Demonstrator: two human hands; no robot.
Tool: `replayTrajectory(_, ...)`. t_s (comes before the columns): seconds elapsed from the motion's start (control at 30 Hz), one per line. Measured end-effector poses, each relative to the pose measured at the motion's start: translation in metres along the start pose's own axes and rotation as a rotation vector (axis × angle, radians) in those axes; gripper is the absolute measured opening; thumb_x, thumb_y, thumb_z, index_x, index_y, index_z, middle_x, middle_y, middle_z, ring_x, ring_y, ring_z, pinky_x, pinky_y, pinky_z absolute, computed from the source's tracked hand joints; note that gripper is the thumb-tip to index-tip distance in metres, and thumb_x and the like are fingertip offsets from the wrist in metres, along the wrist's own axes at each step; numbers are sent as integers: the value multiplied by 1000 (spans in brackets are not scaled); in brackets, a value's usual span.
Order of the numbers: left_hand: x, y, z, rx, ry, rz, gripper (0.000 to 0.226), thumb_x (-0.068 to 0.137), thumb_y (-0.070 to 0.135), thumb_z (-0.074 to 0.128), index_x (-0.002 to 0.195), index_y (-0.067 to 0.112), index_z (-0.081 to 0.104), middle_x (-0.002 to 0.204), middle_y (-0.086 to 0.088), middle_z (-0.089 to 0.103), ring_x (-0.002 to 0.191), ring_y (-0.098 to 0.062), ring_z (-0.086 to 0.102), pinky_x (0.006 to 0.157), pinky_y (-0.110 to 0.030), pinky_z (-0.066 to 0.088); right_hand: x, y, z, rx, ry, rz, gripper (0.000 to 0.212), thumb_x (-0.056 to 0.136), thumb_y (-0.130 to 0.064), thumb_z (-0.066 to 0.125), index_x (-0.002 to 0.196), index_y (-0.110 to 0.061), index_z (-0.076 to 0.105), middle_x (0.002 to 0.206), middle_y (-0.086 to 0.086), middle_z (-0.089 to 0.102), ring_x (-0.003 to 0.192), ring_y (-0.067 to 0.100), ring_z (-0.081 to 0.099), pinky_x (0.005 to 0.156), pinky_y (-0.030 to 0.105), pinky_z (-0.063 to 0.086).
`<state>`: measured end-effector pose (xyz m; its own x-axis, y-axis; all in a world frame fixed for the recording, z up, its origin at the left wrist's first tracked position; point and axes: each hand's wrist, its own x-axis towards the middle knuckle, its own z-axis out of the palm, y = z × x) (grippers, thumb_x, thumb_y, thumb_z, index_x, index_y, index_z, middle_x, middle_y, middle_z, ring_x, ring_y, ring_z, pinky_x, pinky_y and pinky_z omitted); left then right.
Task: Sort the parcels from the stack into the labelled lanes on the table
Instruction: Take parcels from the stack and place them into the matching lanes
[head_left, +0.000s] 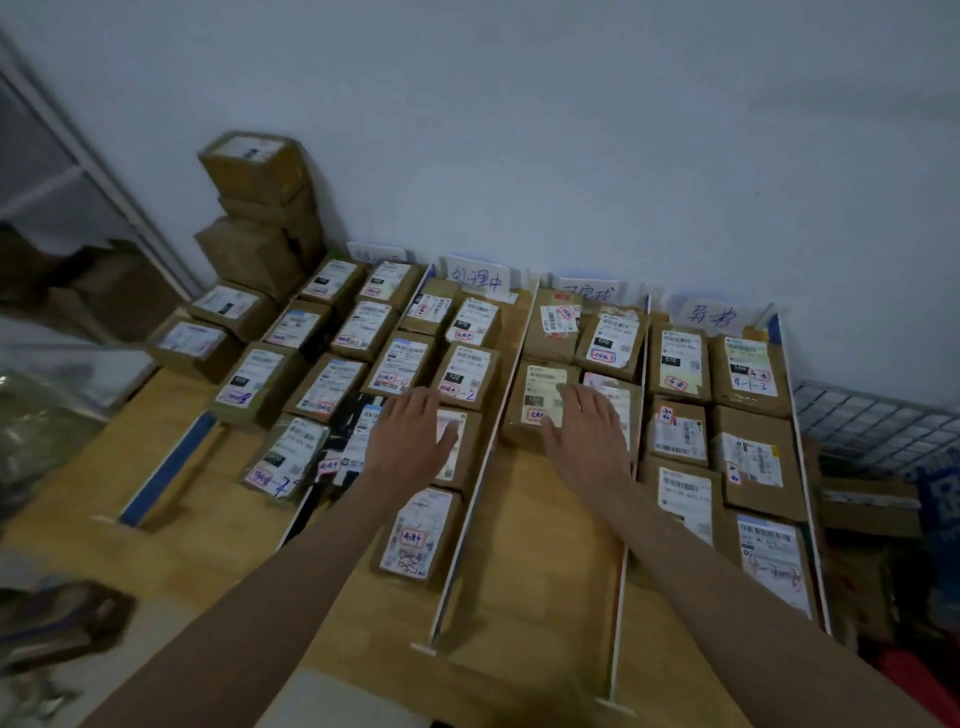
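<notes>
Both hands are held flat with fingers spread, gripping nothing. The left hand (415, 436) is laid on a labelled parcel (457, 447); the right hand (584, 431) rests across 2 parcels, 1 (535, 400) under its thumb. The remaining stack (260, 208) stands well beyond the left hand, against the wall. A push could likely slide a parcel against the white divider (488, 447) between the hands, or misalign the packed rows.

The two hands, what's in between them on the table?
Between the left hand and right hand, the head view shows a white divider strip separating two lanes.
</notes>
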<state>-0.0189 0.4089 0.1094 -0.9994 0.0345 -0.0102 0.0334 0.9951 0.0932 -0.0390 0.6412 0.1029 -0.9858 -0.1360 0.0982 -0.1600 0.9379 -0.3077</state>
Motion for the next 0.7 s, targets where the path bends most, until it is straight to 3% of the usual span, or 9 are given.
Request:
replayTrajectory(0.37, -74, -118, -53, 46, 104, -166, 55, 102, 46, 35, 144, 10, 41, 147, -8, 45, 136, -25, 40, 115, -39, 30, -9, -131, 6, 5, -2, -222, 49, 103, -37, 40, 142, -8, 43, 142, 9, 48, 135, 26, 41, 116, 40, 32)
replayTrajectory(0.53, -93, -183, -65, 85, 98, -172, 61, 101, 48, 19, 141, 8, 42, 145, -10, 44, 136, -26, 39, 115, -40, 28, -9, -202, 21, -30, 21, -251, 50, 103, -38, 39, 144, -9, 42, 144, 9, 48, 136, 24, 41, 117, 38, 30)
replayTrajectory(0.7, -109, -260, -72, 56, 150, -155, 61, 98, 49, 30, 133, 5, 52, 133, -11, 56, 125, -27, 51, 110, -40, 37, -15, -277, 48, -44, 18, -261, 50, 103, -38, 39, 143, -8, 44, 142, 9, 49, 135, 25, 43, 116, 39, 32)
